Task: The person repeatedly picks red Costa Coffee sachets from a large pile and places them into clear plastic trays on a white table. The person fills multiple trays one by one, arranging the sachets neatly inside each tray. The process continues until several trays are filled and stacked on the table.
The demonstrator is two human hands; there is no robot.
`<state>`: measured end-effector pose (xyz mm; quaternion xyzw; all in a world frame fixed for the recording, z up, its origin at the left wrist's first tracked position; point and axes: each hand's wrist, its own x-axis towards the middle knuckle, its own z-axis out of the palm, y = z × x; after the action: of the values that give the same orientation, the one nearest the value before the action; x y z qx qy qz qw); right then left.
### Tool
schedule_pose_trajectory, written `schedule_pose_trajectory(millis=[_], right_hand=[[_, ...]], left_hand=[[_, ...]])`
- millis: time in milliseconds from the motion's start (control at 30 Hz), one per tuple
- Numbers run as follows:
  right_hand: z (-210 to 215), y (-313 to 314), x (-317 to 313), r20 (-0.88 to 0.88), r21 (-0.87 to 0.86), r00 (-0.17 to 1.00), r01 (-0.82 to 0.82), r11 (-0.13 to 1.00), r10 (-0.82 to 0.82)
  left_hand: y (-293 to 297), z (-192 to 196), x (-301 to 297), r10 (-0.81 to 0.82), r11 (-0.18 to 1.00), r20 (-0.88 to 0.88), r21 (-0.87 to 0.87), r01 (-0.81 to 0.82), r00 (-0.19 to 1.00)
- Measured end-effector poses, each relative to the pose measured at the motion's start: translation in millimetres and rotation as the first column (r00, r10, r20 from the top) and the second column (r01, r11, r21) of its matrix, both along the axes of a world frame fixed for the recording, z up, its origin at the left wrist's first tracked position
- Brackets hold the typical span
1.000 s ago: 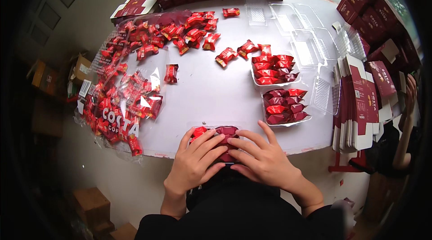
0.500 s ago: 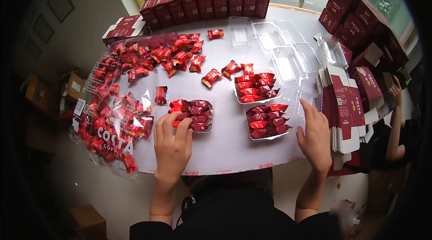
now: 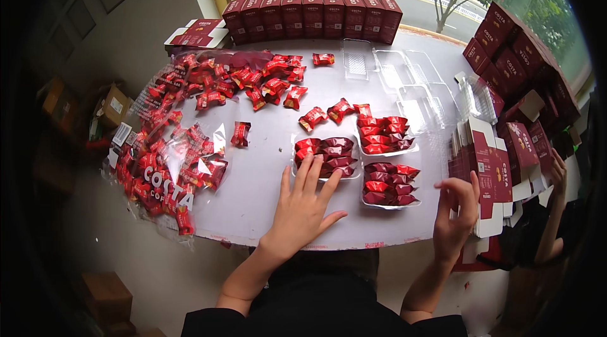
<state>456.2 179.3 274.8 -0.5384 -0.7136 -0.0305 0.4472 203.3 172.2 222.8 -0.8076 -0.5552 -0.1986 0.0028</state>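
My left hand (image 3: pixel 300 214) lies with fingers spread over the near edge of a clear plastic tray (image 3: pixel 346 177), its fingertips on the red and dark-red wrapped packets (image 3: pixel 337 147) inside. Just right of it stand two more filled trays, one (image 3: pixel 391 205) nearer me and one (image 3: pixel 387 152) behind, close together. My right hand (image 3: pixel 456 217) hovers right of the nearer tray, fingers loosely bent and apart, with nothing visible in them. Loose red packets (image 3: pixel 312 119) lie beyond the trays. A large clear bag (image 3: pixel 167 172) full of red packets spreads across the table's left side.
Dark-red boxes (image 3: pixel 313 18) line the back edge; more are stacked (image 3: pixel 506 52) at the right. Empty clear trays (image 3: pixel 414 109) lie at the back right. Flattened cartons (image 3: pixel 487 176) stand at the right edge, where another person's hand (image 3: pixel 559 176) touches a box.
My left hand has slid the left tray rightward, up against the other two, and its fingers have spread. My right hand has bent its fingers. The view has shifted slightly.
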Motion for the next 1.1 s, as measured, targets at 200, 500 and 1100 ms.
schedule_pose_trajectory(millis=[200,500,1100], right_hand=[[10,-32,-31,0.025,-0.184,0.727,-0.671,0.718,0.686],[-19,-8,-62,0.156,-0.375,0.586,-0.710,0.596,0.795],[-11,217,-168,0.461,-0.713,0.409,-0.357,0.604,0.787]], left_hand=[[-8,4,-37,-0.063,0.985,0.749,0.154,-0.081,0.659],[-56,-17,-73,-0.120,0.989,0.601,0.003,0.148,0.790],[-56,-24,-80,-0.184,0.982,0.501,0.069,0.173,0.846]])
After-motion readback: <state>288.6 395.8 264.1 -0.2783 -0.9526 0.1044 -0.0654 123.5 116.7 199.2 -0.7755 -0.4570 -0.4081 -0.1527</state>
